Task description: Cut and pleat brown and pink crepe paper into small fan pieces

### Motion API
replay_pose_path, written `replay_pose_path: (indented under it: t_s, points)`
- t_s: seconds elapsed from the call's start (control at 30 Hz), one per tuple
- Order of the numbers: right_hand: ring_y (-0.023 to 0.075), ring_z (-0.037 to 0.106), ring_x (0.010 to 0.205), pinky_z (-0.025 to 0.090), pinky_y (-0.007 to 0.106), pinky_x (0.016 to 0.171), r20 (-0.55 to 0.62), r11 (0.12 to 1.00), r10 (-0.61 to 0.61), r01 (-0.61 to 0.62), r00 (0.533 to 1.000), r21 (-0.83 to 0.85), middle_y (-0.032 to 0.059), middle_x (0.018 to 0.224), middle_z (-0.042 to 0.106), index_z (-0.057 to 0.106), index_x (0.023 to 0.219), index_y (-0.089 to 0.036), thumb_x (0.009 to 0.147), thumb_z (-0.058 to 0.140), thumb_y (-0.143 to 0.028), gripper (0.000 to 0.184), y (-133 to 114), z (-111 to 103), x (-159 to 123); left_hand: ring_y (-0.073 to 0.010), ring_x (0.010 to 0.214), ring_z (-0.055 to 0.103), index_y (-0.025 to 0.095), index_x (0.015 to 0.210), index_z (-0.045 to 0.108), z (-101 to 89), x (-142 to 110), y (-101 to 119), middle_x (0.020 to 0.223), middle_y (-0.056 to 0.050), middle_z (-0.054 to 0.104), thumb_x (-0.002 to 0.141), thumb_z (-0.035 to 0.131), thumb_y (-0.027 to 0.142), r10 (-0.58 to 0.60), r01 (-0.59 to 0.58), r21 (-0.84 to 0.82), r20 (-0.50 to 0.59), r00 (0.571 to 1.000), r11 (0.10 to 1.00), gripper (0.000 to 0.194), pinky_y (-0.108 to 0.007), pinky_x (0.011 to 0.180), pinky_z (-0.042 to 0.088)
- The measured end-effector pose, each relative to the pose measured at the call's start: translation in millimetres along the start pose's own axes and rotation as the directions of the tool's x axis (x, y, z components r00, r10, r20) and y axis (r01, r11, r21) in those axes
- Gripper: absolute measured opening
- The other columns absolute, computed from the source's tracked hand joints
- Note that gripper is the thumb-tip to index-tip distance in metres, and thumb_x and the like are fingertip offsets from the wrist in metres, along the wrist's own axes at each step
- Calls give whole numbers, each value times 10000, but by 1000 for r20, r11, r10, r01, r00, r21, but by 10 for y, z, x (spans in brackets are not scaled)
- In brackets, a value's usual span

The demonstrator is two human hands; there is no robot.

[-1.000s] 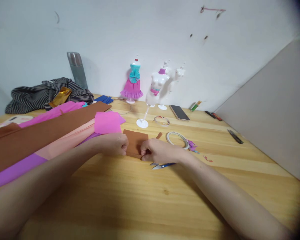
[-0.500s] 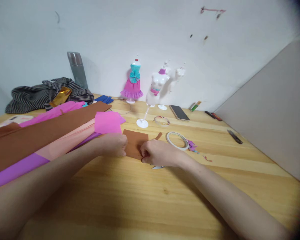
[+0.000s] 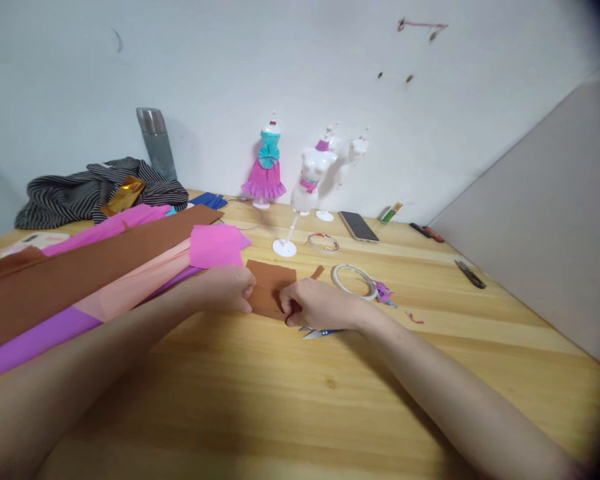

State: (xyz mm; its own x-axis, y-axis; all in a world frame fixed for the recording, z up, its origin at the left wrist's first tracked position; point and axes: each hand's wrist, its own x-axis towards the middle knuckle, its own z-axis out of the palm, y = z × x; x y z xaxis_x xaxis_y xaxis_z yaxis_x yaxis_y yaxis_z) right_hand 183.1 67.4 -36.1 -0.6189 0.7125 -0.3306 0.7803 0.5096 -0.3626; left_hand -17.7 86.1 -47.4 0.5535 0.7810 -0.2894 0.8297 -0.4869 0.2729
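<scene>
A small brown paper piece point(image 3: 270, 288) lies flat on the wooden table point(image 3: 300, 393). My left hand point(image 3: 227, 288) is closed, pinching its near left edge. My right hand point(image 3: 317, 305) is closed too, pinching the near right edge of the same piece. Small blue-handled scissors point(image 3: 320, 332) lie on the table just under my right hand, partly hidden by it. A pink paper square point(image 3: 215, 245) rests just beyond my left hand.
Long brown, pink and purple paper sheets point(image 3: 80, 277) spread to the left. Doll mannequins point(image 3: 310, 177), a tape ring point(image 3: 354, 280), a phone point(image 3: 359, 225), a flask point(image 3: 155, 141) and striped cloth point(image 3: 100, 188) stand further back. A grey panel point(image 3: 545, 220) borders the right.
Both hands stay on the brown piece with only slight finger shifts. The view has tilted a little.
</scene>
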Motion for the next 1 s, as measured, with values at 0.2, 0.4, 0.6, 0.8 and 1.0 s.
replay_pose_path:
  t_s: [0.2, 0.4, 0.6, 0.8, 1.0]
  points:
    - [84, 469, 597, 298, 198, 525, 31, 1000, -19, 18, 999, 11, -21, 694, 574, 603, 716, -160, 662, 617, -116, 71, 27, -18, 2, -118, 566, 465, 187, 632, 516, 0, 55, -87, 621, 30, 547, 612, 584, 246, 28, -26, -79, 29, 999, 997, 91, -237, 494, 280]
    - [89, 473, 588, 299, 204, 534, 5, 998, -62, 62, 998, 15, -10, 671, 580, 630, 736, -154, 746, 596, -201, 59, 50, -7, 1, -112, 578, 463, 177, 619, 521, -15, 83, -183, 623, 26, 551, 661, 502, 231, 92, -81, -185, 54, 994, 979, 72, -227, 512, 299]
    - [84, 476, 569, 304, 201, 542, -21, 999, -29, 30, 999, 33, -7, 663, 598, 643, 715, -152, 731, 572, -140, 74, 23, -3, -2, -103, 504, 362, 177, 550, 488, -106, 55, -164, 512, 33, 431, 732, 461, 335, 48, -20, -230, 117, 992, 973, 242, -246, 473, 243]
    - [93, 479, 564, 289, 208, 525, -35, 1000, 4, -5, 999, -18, 2, 680, 622, 651, 718, -170, 723, 548, -149, 105, 15, 7, 0, -128, 617, 524, 197, 709, 571, -47, 62, -215, 684, 26, 600, 652, 559, 330, 45, -8, -258, 137, 990, 966, 146, -222, 490, 316]
    - [147, 580, 679, 273, 236, 514, -56, 990, 0, -8, 998, -144, 46, 768, 673, 655, 744, -171, 731, 518, -144, 140, -4, 50, 15, -119, 607, 495, 184, 661, 524, 1, 44, -158, 671, 19, 594, 676, 465, 205, 106, -105, -63, 10, 994, 992, 64, -240, 530, 304]
